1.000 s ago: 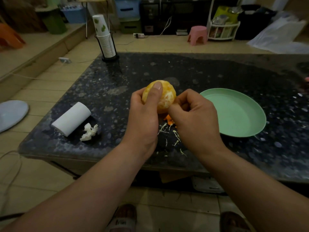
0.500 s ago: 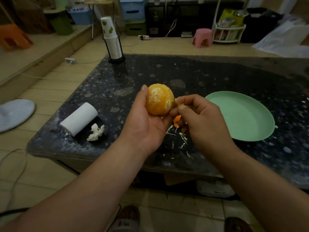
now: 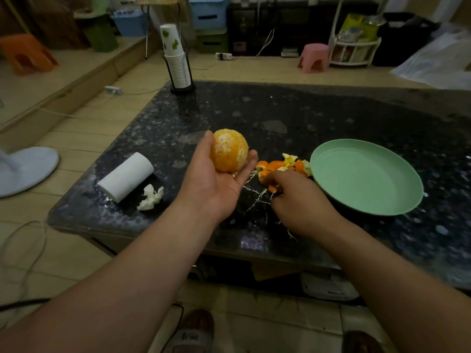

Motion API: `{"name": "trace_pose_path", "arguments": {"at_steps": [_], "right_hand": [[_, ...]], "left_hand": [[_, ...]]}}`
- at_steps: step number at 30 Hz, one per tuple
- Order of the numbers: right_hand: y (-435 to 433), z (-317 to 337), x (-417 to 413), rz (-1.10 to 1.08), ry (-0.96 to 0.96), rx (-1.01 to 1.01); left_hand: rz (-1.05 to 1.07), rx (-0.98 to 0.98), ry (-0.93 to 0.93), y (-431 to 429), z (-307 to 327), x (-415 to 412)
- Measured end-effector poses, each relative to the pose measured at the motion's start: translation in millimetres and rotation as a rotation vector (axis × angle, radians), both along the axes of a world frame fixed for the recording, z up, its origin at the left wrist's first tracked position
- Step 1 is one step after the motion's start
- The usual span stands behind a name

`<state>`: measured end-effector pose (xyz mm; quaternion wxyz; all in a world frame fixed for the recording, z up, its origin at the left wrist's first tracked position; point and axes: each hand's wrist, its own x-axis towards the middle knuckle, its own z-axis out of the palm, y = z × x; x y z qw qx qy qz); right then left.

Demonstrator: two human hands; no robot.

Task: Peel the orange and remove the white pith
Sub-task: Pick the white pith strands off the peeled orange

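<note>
Change: the right hand (image 3: pixel 298 197) has left the orange (image 3: pixel 229 151) and dropped to the table (image 3: pixel 280 110), against the peel scraps (image 3: pixel 283 165).
Orange: fully peeled, with white pith patches on its upper face; held above the table, left of the green plate (image 3: pixel 362 141).
Left hand (image 3: pixel 216 184): palm up, grip loose and wide; the fruit rests on the fingers with the thumb alongside.
Right hand: knuckles up, fingers curled at the scraps; I cannot tell whether its grip holds anything.
Handling: probably light, soft and juicy, its bare segments easily burst. Best cradled gently round the middle, with pith pinched at a loose edge and drawn off.
Litter: thin pith strands (image 3: pixel 257 197) lie between the hands.
</note>
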<state>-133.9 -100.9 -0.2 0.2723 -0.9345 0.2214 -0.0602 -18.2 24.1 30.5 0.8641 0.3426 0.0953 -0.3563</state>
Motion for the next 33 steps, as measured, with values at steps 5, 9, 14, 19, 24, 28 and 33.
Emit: {"name": "trace_pose_path", "arguments": {"at_steps": [5, 9, 14, 19, 24, 28, 33], "right_hand": [[1.8, -1.9, 4.0, -0.040, 0.015, -0.116], [9.1, 3.3, 1.7, -0.004, 0.083, -0.222], [11.6, 7.7, 4.7, -0.039, 0.034, -0.196], [16.0, 20.5, 0.8, -0.090, -0.294, 0.063], [21.9, 28.2, -3.4, -0.082, -0.474, 0.139], [21.6, 29.0, -3.6, -0.101, -0.490, 0.132], [19.5, 29.8, -4.6, -0.124, -0.502, 0.130]], "left_hand": [[-0.015, 0.007, 0.003, 0.0, -3.7, 1.5], [-0.022, 0.022, 0.017, 0.4, -4.8, 2.5], [-0.033, 0.013, 0.023, 2.7, -8.3, 3.6], [-0.046, 0.027, 0.004, 3.1, -6.9, 2.4], [-0.126, 0.060, -0.065, 0.0, -5.3, -4.9], [-0.171, 0.056, -0.109, -2.4, -4.0, -12.2], [-0.185, 0.073, -0.144, -3.3, -5.6, -15.8]]}}
